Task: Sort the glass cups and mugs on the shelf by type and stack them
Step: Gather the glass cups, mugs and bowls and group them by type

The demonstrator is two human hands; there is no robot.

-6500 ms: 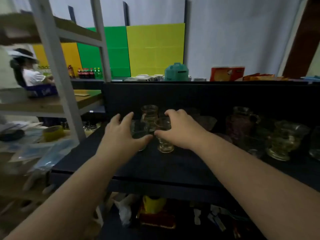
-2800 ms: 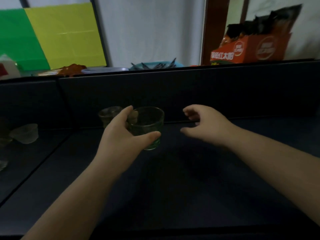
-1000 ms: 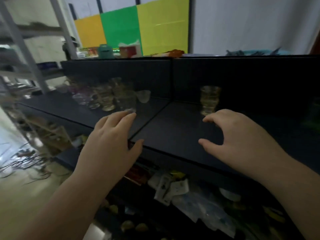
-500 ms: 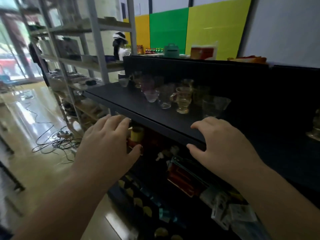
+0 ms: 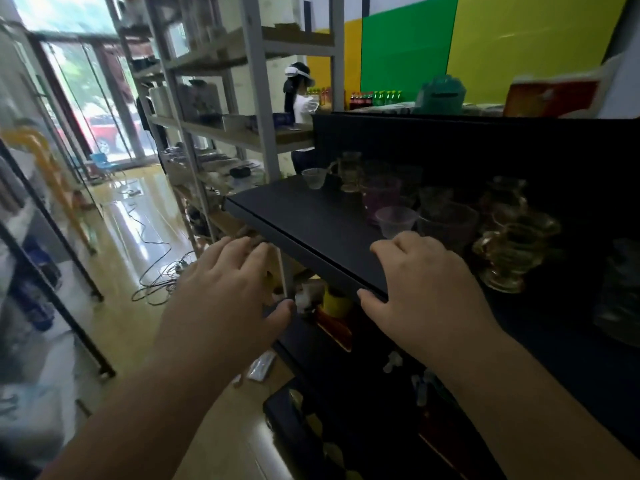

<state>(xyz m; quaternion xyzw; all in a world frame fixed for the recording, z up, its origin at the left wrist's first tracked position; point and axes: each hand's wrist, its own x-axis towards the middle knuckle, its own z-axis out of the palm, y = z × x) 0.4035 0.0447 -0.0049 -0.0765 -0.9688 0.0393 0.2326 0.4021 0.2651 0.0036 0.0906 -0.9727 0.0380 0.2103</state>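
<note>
A dark shelf (image 5: 304,216) runs from centre to right and carries a cluster of glassware. A small clear cup (image 5: 313,177) stands alone at its far left end. A clear cup (image 5: 396,221), a purple-tinted cup (image 5: 381,199), a wide glass bowl-cup (image 5: 446,225) and an amber footed mug (image 5: 509,254) crowd the middle. My left hand (image 5: 225,292) hovers empty in front of the shelf's front edge, fingers relaxed. My right hand (image 5: 426,299) hovers empty over the front edge, just short of the clear cup.
A white metal rack (image 5: 256,98) with cluttered shelves stands at the left behind the dark shelf. A person with a headset (image 5: 299,95) stands at the back. Cables (image 5: 156,271) lie on the glossy floor. Packets fill the lower shelf (image 5: 332,317).
Both hands hold nothing now; earlier the left hand gripped a green-tinted glass. The view has swung left along the shelf, bringing the glassware cluster close to my right hand.
</note>
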